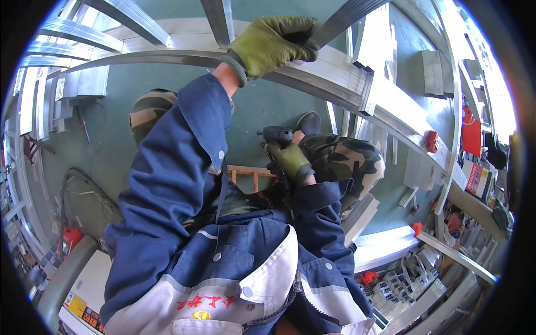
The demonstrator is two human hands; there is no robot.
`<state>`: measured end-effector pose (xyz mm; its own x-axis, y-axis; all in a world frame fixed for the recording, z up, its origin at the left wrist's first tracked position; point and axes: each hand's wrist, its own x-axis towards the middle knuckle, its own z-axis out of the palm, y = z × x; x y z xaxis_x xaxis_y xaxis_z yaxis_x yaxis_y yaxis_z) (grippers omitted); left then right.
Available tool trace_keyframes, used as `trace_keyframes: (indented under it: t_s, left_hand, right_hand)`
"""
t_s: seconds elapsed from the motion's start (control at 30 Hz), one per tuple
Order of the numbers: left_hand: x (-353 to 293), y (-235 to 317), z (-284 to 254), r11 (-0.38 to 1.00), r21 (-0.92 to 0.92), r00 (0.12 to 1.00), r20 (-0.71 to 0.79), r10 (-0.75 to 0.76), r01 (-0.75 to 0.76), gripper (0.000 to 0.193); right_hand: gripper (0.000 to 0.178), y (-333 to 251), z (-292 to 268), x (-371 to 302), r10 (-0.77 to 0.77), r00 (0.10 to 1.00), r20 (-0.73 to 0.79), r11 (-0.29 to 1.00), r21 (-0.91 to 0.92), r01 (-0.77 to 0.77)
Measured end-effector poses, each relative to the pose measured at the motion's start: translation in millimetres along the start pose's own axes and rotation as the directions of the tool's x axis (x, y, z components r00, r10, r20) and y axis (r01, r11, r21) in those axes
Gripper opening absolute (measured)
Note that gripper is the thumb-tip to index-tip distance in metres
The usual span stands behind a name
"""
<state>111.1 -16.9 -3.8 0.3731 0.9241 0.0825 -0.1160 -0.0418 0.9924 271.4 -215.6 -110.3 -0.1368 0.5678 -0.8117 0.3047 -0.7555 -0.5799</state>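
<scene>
My left hand (272, 47), in an olive-green work glove, reaches over a long aluminium rail (312, 75). Its curled fingers close at the lower end of a ribbed aluminium bar (349, 19), where the bar meets the rail. Lower down, between my knees, my right hand (293, 160) in a matching glove is wrapped round the grip of a black power drill (276, 134). The drill's head lies apart from the rail and points left. Its lower part is partly hidden by my hand and clothing.
More aluminium bars (216, 22) cross the frame at the top left. A wooden stool (254, 172) shows beneath me. A dark cable (70, 176) lies on the green floor at left. A plastic crate (391, 290) with small parts stands at lower right, beside stacked profiles.
</scene>
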Motion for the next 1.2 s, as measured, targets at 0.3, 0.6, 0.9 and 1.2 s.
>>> trace_keyframes:
  t_s: [0.3,0.6,0.9,1.2]
  left_hand:
    - [-1.0,-6.8,0.1,1.0,0.013,1.0,-0.005,0.027,-0.027,0.053]
    - [2.5,-17.7,-3.4,0.991,0.094,0.995,0.026,0.093,-0.096,0.049]
    - [1.8,-21.1,-3.1,0.996,0.034,0.997,0.019,0.077,-0.078,0.05]
    - [3.5,-26.5,-4.7,0.956,-0.278,0.995,0.063,-0.075,0.089,0.046]
  right_hand:
    - [0.049,1.2,0.0,0.6,0.005,1.0,0.008,1.0,0.017,-0.005]
    - [0.051,1.5,-0.3,1.7,0.016,1.0,0.005,1.0,0.003,-0.016]
    - [0.049,-4.3,-0.1,-1.7,0.023,1.0,0.004,0.999,-0.037,-0.023]
    - [0.049,-1.4,-0.9,0.2,0.012,1.0,0.008,0.999,-0.04,-0.012]
